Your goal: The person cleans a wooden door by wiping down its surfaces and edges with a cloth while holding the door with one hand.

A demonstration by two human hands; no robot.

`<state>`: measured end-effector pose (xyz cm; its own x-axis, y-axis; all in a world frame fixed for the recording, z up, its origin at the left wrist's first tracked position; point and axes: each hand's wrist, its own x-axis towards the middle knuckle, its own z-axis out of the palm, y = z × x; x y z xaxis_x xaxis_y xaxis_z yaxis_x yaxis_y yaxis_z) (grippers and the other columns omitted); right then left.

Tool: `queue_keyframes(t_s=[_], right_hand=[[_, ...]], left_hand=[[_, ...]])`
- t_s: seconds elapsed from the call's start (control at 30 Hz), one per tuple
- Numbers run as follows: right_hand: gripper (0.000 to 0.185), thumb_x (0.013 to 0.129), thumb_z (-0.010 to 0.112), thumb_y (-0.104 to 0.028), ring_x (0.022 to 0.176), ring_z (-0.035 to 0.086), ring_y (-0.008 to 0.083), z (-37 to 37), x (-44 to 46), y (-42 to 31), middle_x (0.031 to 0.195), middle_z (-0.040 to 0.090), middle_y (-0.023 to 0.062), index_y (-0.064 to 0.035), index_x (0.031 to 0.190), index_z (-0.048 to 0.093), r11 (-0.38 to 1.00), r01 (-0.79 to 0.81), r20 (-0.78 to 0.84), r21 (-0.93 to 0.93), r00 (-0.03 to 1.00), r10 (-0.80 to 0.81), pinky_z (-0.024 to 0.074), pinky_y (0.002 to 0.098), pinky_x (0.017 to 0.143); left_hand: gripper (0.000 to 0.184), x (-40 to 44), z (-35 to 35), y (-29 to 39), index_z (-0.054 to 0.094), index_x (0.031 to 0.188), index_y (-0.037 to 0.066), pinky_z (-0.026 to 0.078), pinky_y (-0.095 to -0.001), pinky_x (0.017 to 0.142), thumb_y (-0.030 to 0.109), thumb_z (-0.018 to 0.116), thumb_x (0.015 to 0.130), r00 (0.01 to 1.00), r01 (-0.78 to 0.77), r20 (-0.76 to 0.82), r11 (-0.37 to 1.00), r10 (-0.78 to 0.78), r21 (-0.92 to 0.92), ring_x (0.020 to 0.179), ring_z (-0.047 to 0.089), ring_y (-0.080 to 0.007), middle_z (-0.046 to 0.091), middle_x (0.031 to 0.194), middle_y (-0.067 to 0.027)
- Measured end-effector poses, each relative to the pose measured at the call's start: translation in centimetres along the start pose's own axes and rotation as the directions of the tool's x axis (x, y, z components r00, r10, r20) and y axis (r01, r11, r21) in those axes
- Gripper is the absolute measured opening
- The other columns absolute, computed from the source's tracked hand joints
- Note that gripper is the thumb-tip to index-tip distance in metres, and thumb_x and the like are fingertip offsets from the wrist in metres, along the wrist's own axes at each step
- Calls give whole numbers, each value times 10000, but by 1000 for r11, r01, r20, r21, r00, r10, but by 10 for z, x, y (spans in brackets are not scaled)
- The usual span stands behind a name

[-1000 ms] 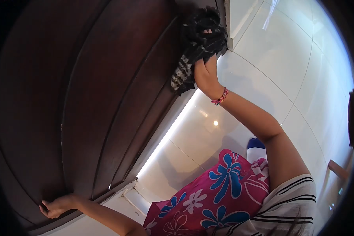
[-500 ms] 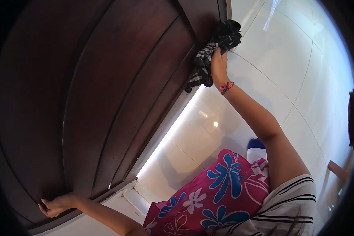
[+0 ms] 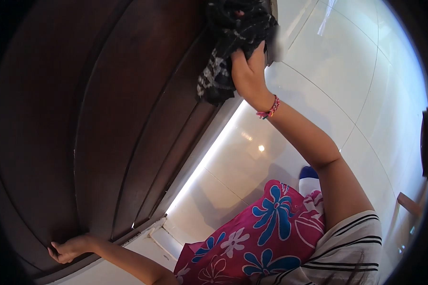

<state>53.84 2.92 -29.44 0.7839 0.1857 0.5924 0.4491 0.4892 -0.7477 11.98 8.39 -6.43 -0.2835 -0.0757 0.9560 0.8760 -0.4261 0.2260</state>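
My right hand grips a bunched black cloth with a white pattern, held against the dark wooden door near its edge. Part of the fingers is hidden by the folds. A braided pink and red bracelet circles that wrist. At the lower left, my left hand rests against the door close to its other edge. Its fingers are loosely bent and a little apart, and I see nothing between them.
Glossy pale tiles cover the floor at the right. Bright light shows along the door's bottom edge. A pink flowered garment covers my lap, with a blue and white sock tip beside it. Brown wooden pieces stand at the far right.
My right hand and the black cloth have moved up and left, from the door's edge onto its face. The cloth looks more spread. My left hand has stayed in place.
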Motion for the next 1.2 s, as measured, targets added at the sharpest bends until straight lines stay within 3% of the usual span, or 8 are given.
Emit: queue_keyframes(t_s=[0.07,0.37,0.47,0.6,0.7,0.8,0.93,1.2], right_hand=[[337,854,426,-25,1052,471,211,-4,2,5,1154,506,114,23,1187,440,998,-58,29,37,998,57,334,301,948],[458,837,467,-96,1171,385,346,-21,-26,50,1248,444,195,33,1265,367,950,-251,-147,-184,963,226,263,378,1017],[446,859,439,-106,1152,418,325,-35,-40,77,1251,447,187,31,1276,357,871,-485,-143,73,859,491,286,358,1006],[367,906,372,-134,1074,471,232,-35,-29,66,1180,492,123,33,1232,408,873,-488,-164,2,861,481,348,318,946],[430,821,471,-76,1144,426,344,-27,-8,39,1217,471,204,31,1233,413,923,-385,-122,7,916,382,300,364,999],[473,768,521,-79,1161,393,385,-19,14,19,1237,449,225,19,1223,438,983,-106,13,-151,994,109,275,397,1016],[321,803,449,-47,1121,408,365,-6,41,-13,1200,490,194,10,1106,540,921,301,94,-247,954,-286,270,386,1007],[363,793,507,-94,1060,443,370,-28,-6,67,1169,497,191,-12,1146,520,962,-122,-101,-244,990,100,316,413,938]], left_hand=[[313,0,-1,1,558,1042,57,313,-485,911,279,554,822,1000,19,2,1000,-19,-14,1175,248,-316,362,1201,-195],[296,-2,0,9,563,1028,61,292,-486,939,270,562,819,999,51,-7,999,-51,-5,1205,234,-314,363,1204,-191],[291,-2,0,8,561,1030,58,289,-487,944,263,556,823,999,50,-2,999,-50,2,1204,233,-312,359,1207,-190],[283,-5,1,12,562,1031,57,287,-484,950,256,551,830,997,73,3,993,-73,-92,1202,234,-312,387,1179,-187],[318,-10,1,32,572,1035,67,279,-509,941,308,554,829,995,80,61,996,-78,-31,1184,251,-325,432,1125,-168],[331,-3,-8,24,515,1114,89,316,-446,922,314,512,871,947,-265,248,931,203,250,1110,293,-298,344,1166,-144],[363,-8,2,16,553,1067,94,304,-462,886,381,537,846,953,-290,126,947,274,135,1066,301,-310,407,1095,-132],[380,-6,7,11,621,983,95,289,-493,863,428,556,810,946,-323,24,945,322,52,1050,328,-318,479,1043,-99]])
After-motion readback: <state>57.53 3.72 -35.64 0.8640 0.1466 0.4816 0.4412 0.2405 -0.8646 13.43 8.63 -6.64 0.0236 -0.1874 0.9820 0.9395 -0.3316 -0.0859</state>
